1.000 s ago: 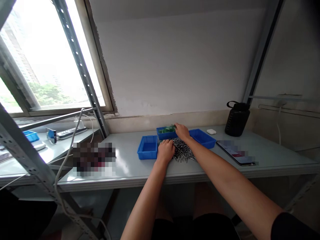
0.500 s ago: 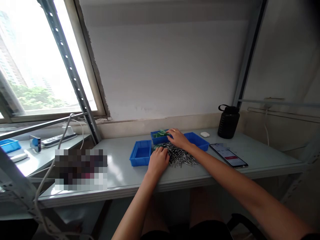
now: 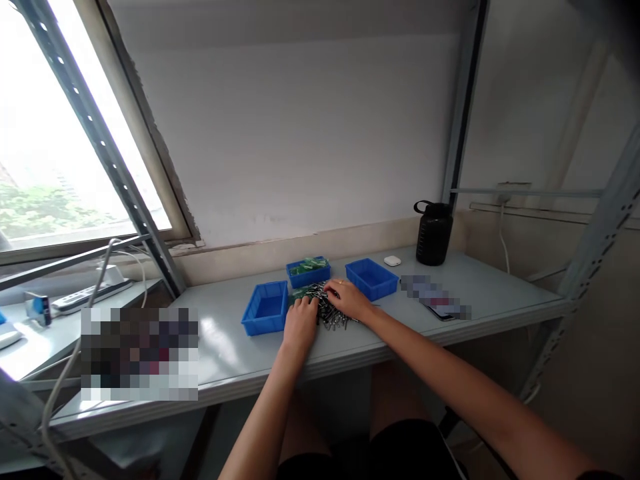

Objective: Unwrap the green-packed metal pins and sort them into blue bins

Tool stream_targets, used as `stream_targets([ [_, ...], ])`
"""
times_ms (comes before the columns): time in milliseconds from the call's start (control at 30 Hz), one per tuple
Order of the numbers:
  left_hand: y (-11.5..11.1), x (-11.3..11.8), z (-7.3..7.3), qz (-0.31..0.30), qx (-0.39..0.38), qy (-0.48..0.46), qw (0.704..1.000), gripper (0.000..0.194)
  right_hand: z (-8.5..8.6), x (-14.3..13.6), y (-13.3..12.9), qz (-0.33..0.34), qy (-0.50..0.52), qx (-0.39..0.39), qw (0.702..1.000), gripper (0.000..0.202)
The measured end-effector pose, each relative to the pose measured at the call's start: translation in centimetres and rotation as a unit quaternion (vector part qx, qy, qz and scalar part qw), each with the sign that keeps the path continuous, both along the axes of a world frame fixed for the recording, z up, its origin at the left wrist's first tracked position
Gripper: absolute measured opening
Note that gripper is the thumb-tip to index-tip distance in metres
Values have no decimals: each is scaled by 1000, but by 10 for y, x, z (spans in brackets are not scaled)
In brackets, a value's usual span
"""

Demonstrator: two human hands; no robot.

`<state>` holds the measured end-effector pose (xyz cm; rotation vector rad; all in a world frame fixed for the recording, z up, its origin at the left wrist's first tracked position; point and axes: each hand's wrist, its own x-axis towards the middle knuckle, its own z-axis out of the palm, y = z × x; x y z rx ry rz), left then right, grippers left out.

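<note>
Between the blue bins lies a pile of slender, shiny metal pieces (image 3: 334,319), too small to tell whether screws or nails. My right hand (image 3: 349,300) reaches into the top of this pile, thumb and fingers drawn together; what they pinch is hidden. At the pile's left edge rests my left hand (image 3: 301,323), its fingers curled downward. Just past those fingertips shows a green piece (image 3: 299,293); I cannot tell if the hand grips it. The back blue bin (image 3: 310,275) holds several green pieces (image 3: 309,266) that look like plastic packets.
A blue bin (image 3: 265,325) stands left of my left hand, another blue bin (image 3: 373,288) right of the pile. Further right are a white case (image 3: 392,261), a black bottle (image 3: 434,235) and a partly blurred phone (image 3: 440,312). A cable (image 3: 75,360) hangs at the left.
My right hand has drawn back from the bin of green pieces to the metal pile. My left hand stays by the pile. The view has turned slightly right.
</note>
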<state>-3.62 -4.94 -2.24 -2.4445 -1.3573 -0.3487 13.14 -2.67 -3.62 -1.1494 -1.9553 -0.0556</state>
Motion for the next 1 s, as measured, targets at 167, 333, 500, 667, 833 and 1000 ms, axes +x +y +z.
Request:
stream_targets([
  [167,4,6,2,-26,45,-17,998,28,-1,-1,0,3,-25,-12,1000,18],
  [333,11,6,4,-48,81,-45,995,21,-3,3,3,5,-25,-19,999,16],
  [500,32,18,7,-74,69,-72,992,18,-5,5,4,-4,-30,-24,999,15],
  [667,40,21,4,-131,176,-175,960,16,-8,7,5,-11,14,-21,1000,19],
  [833,33,11,-3,-208,128,-236,941,21,-7,8,2,-17,81,-41,996,46],
  [1000,32,13,-6,-187,111,-268,938,19,-3,9,-2,60,92,-73,991,28],
])
